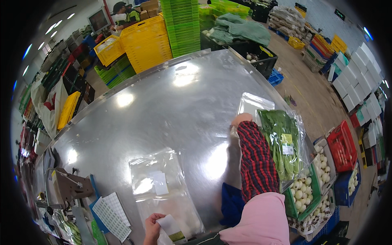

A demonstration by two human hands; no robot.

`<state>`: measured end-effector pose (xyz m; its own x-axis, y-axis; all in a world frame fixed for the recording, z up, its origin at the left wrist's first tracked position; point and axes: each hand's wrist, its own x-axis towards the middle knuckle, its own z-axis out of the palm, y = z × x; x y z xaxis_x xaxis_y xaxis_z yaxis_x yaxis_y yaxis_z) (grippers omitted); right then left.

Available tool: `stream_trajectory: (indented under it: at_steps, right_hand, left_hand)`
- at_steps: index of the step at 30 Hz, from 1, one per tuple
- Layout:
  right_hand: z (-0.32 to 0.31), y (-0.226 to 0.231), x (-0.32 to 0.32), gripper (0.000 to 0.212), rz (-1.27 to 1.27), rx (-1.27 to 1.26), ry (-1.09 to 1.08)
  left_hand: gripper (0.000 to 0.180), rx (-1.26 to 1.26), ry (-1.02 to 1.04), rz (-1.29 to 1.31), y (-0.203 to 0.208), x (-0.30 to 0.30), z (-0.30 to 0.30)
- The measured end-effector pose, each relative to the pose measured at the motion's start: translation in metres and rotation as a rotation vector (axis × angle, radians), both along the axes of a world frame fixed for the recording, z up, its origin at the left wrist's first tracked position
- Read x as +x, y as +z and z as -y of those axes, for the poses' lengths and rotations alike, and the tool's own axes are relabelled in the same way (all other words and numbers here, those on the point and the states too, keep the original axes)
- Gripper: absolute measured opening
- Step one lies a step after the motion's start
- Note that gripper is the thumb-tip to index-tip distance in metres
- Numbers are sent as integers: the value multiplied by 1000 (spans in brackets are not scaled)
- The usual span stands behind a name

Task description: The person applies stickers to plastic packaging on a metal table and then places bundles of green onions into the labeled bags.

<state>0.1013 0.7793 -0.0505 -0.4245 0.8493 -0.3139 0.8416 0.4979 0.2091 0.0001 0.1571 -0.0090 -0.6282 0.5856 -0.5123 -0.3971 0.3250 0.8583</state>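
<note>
Near the lower edge, my left hand [152, 228] pinches a white paper label [171, 227] with a green and yellow corner. The label hangs over the near end of a stack of clear plastic bags [185, 204] lying flat on the steel table. On that stack rests another white label [159, 182]. My right hand [242, 119] reaches forward to the near-left corner of more clear bags [254, 101]; its fingers are mostly hidden. Right beside that forearm is a bag of leafy greens [281, 143] with a yellow and white label. A blue cloth [231, 205] sits by the right sleeve.
Sheets of labels [110, 218] and a brown metal device [69, 184] stand at the left of the steel table [163, 110]. At the right are crates of white onion-like bulbs [302, 194] and a red crate [341, 145]. Yellow crates [147, 41] are stacked beyond the far edge.
</note>
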Motion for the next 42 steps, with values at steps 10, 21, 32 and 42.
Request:
stream_trajectory:
  at_steps: [10,21,32,42]
  right_hand:
    - [-46,-16,53,39,-783,-58,-241]
    - [71,139,71,26,-1979,-746,-407]
    - [413,168,57,31,-2017,-948,-292]
    - [500,138,89,43,-1500,-221,60]
  left_hand:
    - [30,176,371,131,-49,-14,23]
    - [42,-19,76,-1025,54,-3,-54]
    - [93,238,-278,-1291,135,44,-54]
    - [20,404,-131,-196,92,-36,110]
